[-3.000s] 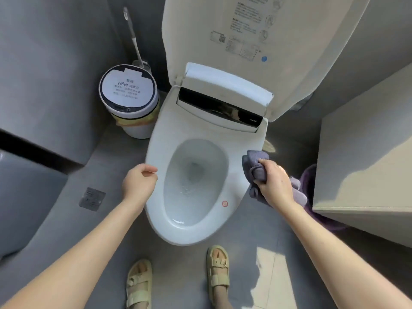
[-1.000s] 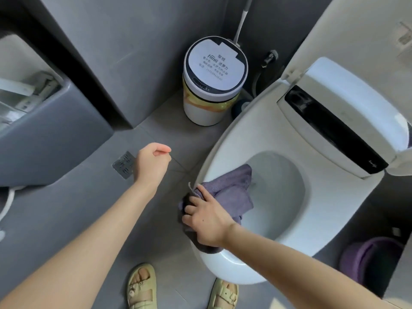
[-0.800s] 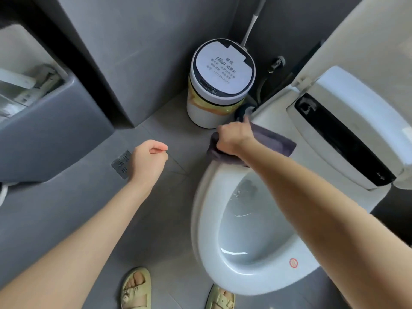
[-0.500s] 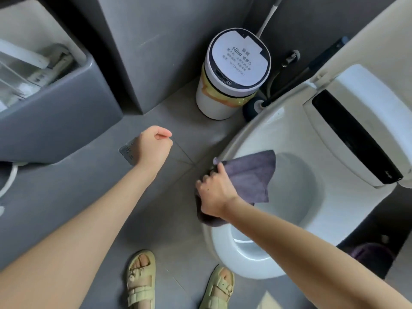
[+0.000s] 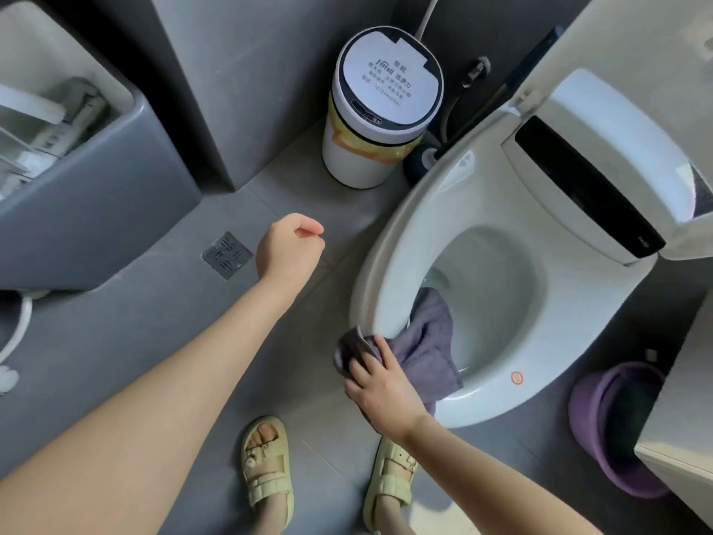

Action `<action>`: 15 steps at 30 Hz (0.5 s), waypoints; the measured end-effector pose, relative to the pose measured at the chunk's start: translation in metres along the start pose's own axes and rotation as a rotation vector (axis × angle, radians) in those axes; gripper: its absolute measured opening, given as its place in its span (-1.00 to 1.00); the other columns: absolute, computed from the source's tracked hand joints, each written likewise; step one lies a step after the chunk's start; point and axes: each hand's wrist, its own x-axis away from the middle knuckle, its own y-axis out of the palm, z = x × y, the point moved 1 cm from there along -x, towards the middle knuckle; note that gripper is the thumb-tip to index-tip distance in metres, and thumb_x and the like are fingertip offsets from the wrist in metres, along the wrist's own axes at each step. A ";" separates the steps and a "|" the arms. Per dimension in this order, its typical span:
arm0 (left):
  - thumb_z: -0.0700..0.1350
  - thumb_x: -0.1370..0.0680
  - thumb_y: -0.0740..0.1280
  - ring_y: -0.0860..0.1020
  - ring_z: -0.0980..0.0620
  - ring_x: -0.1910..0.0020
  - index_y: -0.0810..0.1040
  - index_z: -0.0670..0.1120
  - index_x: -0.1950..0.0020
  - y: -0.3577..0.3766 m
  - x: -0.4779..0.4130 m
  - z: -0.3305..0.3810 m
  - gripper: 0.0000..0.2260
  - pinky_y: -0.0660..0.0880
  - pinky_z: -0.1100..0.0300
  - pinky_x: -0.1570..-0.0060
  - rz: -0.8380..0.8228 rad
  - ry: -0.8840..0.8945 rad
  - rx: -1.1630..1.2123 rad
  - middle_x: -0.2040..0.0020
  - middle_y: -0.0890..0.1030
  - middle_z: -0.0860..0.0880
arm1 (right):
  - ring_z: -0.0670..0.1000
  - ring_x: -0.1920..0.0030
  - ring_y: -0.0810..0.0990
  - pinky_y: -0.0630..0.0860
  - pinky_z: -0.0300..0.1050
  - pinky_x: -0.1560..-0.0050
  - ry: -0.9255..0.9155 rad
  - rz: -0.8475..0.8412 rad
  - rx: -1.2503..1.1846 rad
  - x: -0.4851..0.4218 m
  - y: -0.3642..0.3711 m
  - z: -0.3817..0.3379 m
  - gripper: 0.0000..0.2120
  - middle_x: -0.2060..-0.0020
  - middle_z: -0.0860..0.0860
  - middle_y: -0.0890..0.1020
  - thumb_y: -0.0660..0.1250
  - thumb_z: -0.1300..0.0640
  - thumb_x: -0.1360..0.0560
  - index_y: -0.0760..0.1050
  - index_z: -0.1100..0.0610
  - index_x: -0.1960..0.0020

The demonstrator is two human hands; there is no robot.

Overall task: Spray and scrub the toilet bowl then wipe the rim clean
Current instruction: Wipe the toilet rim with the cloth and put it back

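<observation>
Right hand [image 5: 380,388] presses a purple cloth [image 5: 428,349] on the near-left toilet rim [image 5: 389,272], fingers spread over it; cloth drapes into the bowl [image 5: 497,287]. Left hand [image 5: 287,249] is a loose fist, holding nothing, over the grey tile floor [image 5: 162,326]. Floor drain [image 5: 227,254] just beside it. White lidded bin [image 5: 380,110] by the wall, purple basin [image 5: 613,426] right of the toilet.

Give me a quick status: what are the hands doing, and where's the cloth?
Right hand pressing purple cloth on the near-left toilet rim. Left hand loosely closed, empty, above the floor. Cloth drapes into the bowl. Nothing in the way.
</observation>
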 end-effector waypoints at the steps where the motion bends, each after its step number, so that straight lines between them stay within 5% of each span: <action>1: -0.24 -0.44 0.28 0.58 -0.05 -0.03 0.50 0.09 0.28 0.001 0.005 0.000 -0.77 0.53 0.04 -0.10 -0.012 0.014 -0.015 0.11 0.61 0.05 | 0.24 -0.23 0.52 0.15 0.34 -0.37 0.028 0.067 -0.028 0.023 0.017 -0.002 -0.85 -0.04 0.12 0.62 0.36 0.10 -0.42 0.56 0.08 0.02; 5: -0.24 -0.46 0.27 0.56 0.00 0.02 0.54 0.08 0.17 0.008 0.015 0.004 -0.79 0.47 0.15 0.01 -0.045 0.069 -0.036 0.07 0.62 0.05 | 0.26 -0.25 0.52 0.36 0.30 -0.24 0.331 0.319 -0.220 0.082 0.039 0.013 -0.73 -0.16 0.17 0.61 0.04 0.02 -0.65 0.42 0.12 -0.18; 10: -0.28 -0.47 0.29 0.55 0.03 -0.01 0.57 -0.02 0.06 0.036 0.023 0.021 -0.82 0.43 0.21 0.00 -0.061 0.118 0.015 0.05 0.60 0.02 | 0.28 -0.35 0.40 0.25 0.32 -0.37 0.171 0.387 -0.237 0.004 0.008 0.019 -0.78 -0.26 0.14 0.53 0.22 0.14 -0.55 0.50 0.15 -0.16; 15: -0.28 -0.47 0.28 0.54 0.04 -0.01 0.59 -0.05 0.02 0.071 0.031 0.043 -0.81 0.43 0.20 -0.02 -0.080 0.193 -0.046 0.05 0.60 0.02 | 0.26 -0.40 0.35 0.24 0.31 -0.38 0.327 0.461 -0.373 -0.016 0.009 0.046 -0.81 -0.30 0.12 0.51 0.27 0.19 -0.51 0.53 0.17 -0.10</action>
